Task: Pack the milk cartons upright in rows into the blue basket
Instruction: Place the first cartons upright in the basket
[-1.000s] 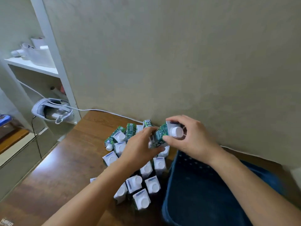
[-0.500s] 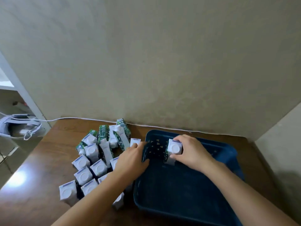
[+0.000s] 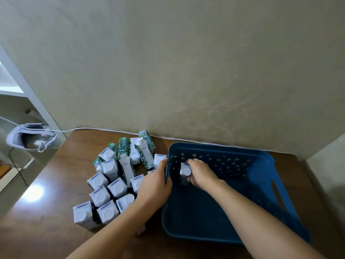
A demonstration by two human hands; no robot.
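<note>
In the head view, the blue basket (image 3: pixel 233 208) sits on the brown desk (image 3: pixel 46 212) at lower right of the frame, close to the wall, its far wall pierced with small triangular holes. The right hand (image 3: pixel 202 173) reaches into the basket's far left corner, fingers clamped around a single milk carton (image 3: pixel 184 173) that stands upright with its white cap facing up, close beside the basket's left wall. The left hand (image 3: pixel 154 186) rests at the basket's left rim, thumb hooked over the edge and the other fingers curled on the outside of the wall. Just left of the basket, at lower centre-left of the frame, a cluster of milk cartons (image 3: pixel 112 184) crowds the desk: the nearer ones stand upright in rough rows showing white tops and caps, while several at the back lie tilted or on their sides, showing green printed faces. At far left of the frame a grey headset (image 3: pixel 31 138) lies on a lower surface, with a white cable (image 3: pixel 112 130) running along the foot of the wall
</note>
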